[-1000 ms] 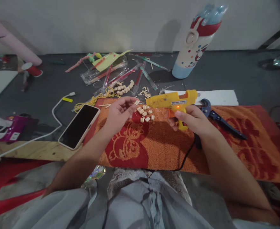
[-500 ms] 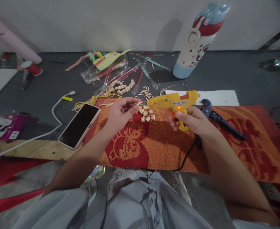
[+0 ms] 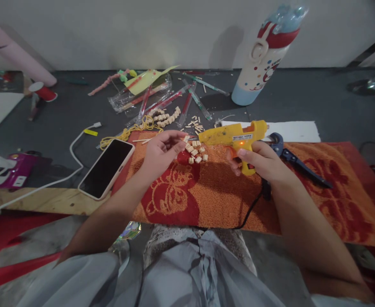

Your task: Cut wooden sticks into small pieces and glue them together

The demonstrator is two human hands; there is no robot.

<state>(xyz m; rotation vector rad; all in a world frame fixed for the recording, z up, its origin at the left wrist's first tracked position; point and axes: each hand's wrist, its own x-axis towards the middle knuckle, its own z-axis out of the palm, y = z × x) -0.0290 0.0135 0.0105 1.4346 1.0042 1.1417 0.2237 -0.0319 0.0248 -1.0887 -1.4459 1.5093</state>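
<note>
My right hand [image 3: 254, 161] is wrapped around the handle of a yellow glue gun [image 3: 230, 134], whose small orange light is lit. Its nozzle points left, close to the fingertips of my left hand [image 3: 166, 149]. Those fingertips pinch a small pale wooden piece [image 3: 186, 139], partly hidden by the fingers. Just below them, several small ridged wooden pieces [image 3: 196, 150] lie in a loose pile on an orange and red towel [image 3: 225, 192]. A black cord runs down from the glue gun over the towel's front edge.
A phone [image 3: 107, 168] and white cable lie left. Blue-handled cutters [image 3: 302, 166] and white paper [image 3: 292, 130] are at right. Behind stand a cartoon bottle [image 3: 254, 68], joined wooden strips [image 3: 171, 118], yellow string [image 3: 117, 138], short stick bits [image 3: 195, 124] and plastic-wrapped sticks [image 3: 200, 102].
The glue gun in my right hand has shifted slightly to the right, so its nozzle sits a little farther from my left fingertips. My left hand has stayed in place.
</note>
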